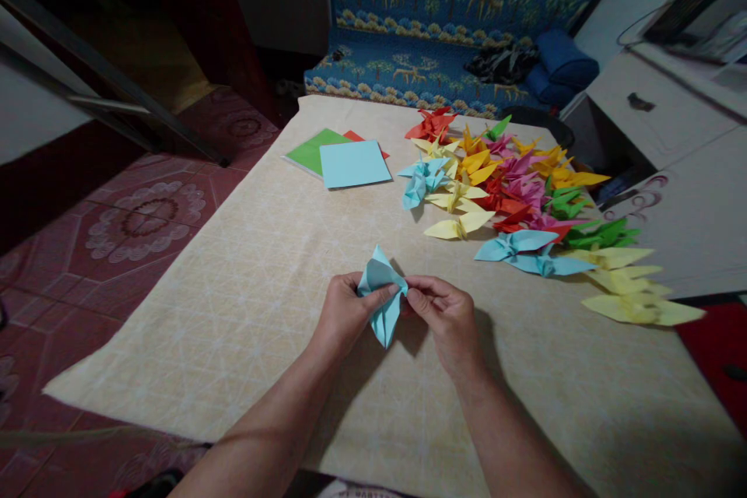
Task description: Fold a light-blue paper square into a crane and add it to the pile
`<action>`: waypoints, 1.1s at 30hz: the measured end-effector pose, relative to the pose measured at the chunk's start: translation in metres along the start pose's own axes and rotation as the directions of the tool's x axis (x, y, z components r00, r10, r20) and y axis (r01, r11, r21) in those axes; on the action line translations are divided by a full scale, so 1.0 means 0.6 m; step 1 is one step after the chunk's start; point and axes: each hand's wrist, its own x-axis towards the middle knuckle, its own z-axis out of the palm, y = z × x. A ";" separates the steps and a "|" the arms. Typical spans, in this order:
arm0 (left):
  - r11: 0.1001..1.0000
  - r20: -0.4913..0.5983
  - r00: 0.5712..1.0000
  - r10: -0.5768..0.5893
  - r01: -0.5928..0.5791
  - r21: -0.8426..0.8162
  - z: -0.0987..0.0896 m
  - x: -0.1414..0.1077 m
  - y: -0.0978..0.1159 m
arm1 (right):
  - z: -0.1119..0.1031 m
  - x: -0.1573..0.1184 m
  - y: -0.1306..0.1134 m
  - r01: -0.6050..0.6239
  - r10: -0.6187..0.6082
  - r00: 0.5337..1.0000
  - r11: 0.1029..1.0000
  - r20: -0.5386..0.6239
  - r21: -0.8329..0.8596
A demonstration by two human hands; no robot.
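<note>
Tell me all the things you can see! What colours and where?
Table: one, cream cloth, middle
Folded paper: one, light blue, held over table
Paper sheets: at least three, green, light blue, red, table's far left
Paper birds: lots, overlapping, red, orange, yellow, pink, green, light blue, table's right
Sofa: one, blue with deer, beyond table
Bundle: count unclear, blue, sofa's right end
Crumpled cloth: one, dark, on sofa
Cabinet: one, white, right
Metal frame: one, grey, left
Floor tiles: several, red patterned, left
Red thing: one, unclear, lower right edge
Forearms: two, bare, nearest
Left fingers: one set, bare, on folded paper
Right fingers: one set, bare, on folded paper
</note>
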 end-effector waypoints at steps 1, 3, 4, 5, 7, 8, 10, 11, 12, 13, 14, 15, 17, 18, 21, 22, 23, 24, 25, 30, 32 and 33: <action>1.000 0.001 1.000 0.003 -0.003 0.005 -0.001 0.000 -0.001 | 0.001 0.001 -0.002 0.001 -0.001 1.000 1.000 -0.002 -0.006; 1.000 -0.008 1.000 0.010 -0.010 0.012 -0.001 0.001 -0.003 | 0.002 0.002 -0.005 0.009 -0.009 1.000 1.000 -0.001 -0.021; 1.000 -0.014 1.000 0.014 -0.014 0.016 -0.001 0.001 -0.004 | 0.002 0.002 -0.006 0.013 -0.013 1.000 0.999 -0.001 -0.031; 1.000 -0.019 1.000 0.020 -0.020 0.021 -0.001 0.001 -0.004 | 0.001 0.003 -0.006 0.014 -0.014 1.000 0.999 0.000 -0.043; 0.999 -0.028 0.999 0.033 -0.032 0.031 0.000 0.002 -0.004 | -0.001 0.003 -0.005 0.009 -0.008 1.000 0.998 0.012 -0.068; 0.999 -0.030 0.999 0.037 -0.036 0.035 0.000 0.002 -0.004 | -0.003 0.003 -0.004 0.004 -0.003 1.000 0.997 0.022 -0.073; 0.999 -0.026 0.999 0.043 -0.042 0.033 0.000 0.002 -0.003 | -0.006 0.003 -0.001 -0.008 0.011 0.999 0.998 0.046 -0.059; 0.999 -0.020 0.999 0.044 -0.043 0.031 0.000 0.002 -0.003 | -0.007 0.003 0.000 -0.016 0.019 0.998 0.999 0.057 -0.043; 0.998 -0.014 0.999 0.046 -0.045 0.032 0.000 0.002 -0.003 | -0.008 0.003 0.001 -0.023 0.024 0.998 0.999 0.064 -0.027; 0.998 -0.008 0.999 0.048 -0.048 0.037 0.000 0.002 -0.003 | -0.008 0.002 0.001 -0.026 0.027 0.998 1.000 0.065 -0.017; 0.998 -0.003 0.999 0.051 -0.051 0.046 0.000 0.001 -0.003 | -0.008 0.002 0.001 -0.024 0.025 0.998 1.000 0.060 -0.020; 0.997 0.000 0.998 0.055 -0.055 0.059 0.000 0.001 -0.003 | -0.007 0.002 0.000 -0.017 0.019 0.998 0.999 0.052 -0.034; 0.994 0.000 0.998 0.066 -0.066 0.084 0.000 0.001 -0.004 | -0.006 0.002 -0.002 -0.004 0.007 0.999 0.997 0.038 -0.078; 0.994 -0.003 0.998 0.070 -0.069 0.089 0.000 0.000 -0.004 | -0.005 0.001 -0.003 0.000 0.003 0.999 0.995 0.037 -0.095; 0.995 -0.013 0.998 0.054 -0.053 0.080 0.001 0.000 -0.003 | -0.007 0.000 -0.001 -0.007 0.010 0.999 0.997 0.048 -0.074; 0.996 -0.012 0.999 0.044 -0.042 0.074 0.001 0.000 -0.002 | -0.008 0.000 0.001 -0.012 0.014 0.999 0.999 0.052 -0.050; 0.997 -0.012 0.999 0.036 -0.035 0.069 0.001 0.000 0.000 | -0.009 0.000 0.003 -0.018 0.019 0.998 1.000 0.057 -0.025; 0.997 -0.013 0.999 0.034 -0.033 0.065 0.001 0.000 0.001 | -0.010 0.000 0.005 -0.022 0.022 0.998 1.000 0.061 -0.005; 0.998 -0.013 0.999 0.033 -0.032 0.063 0.002 0.000 0.002 | -0.010 0.000 0.007 -0.023 0.023 0.998 1.000 0.063 0.005; 0.999 -0.024 1.000 0.003 -0.002 0.045 0.004 -0.001 0.002 | -0.008 0.003 0.007 0.025 -0.022 0.999 0.997 0.039 -0.072; 0.999 -0.025 1.000 0.000 0.001 0.038 0.003 -0.001 0.001 | -0.005 0.003 0.002 0.015 -0.012 0.999 0.996 0.033 -0.090; 0.999 -0.023 1.000 0.001 0.000 0.039 0.003 -0.001 0.000 | -0.003 0.003 -0.001 0.003 -0.001 1.000 0.996 0.030 -0.093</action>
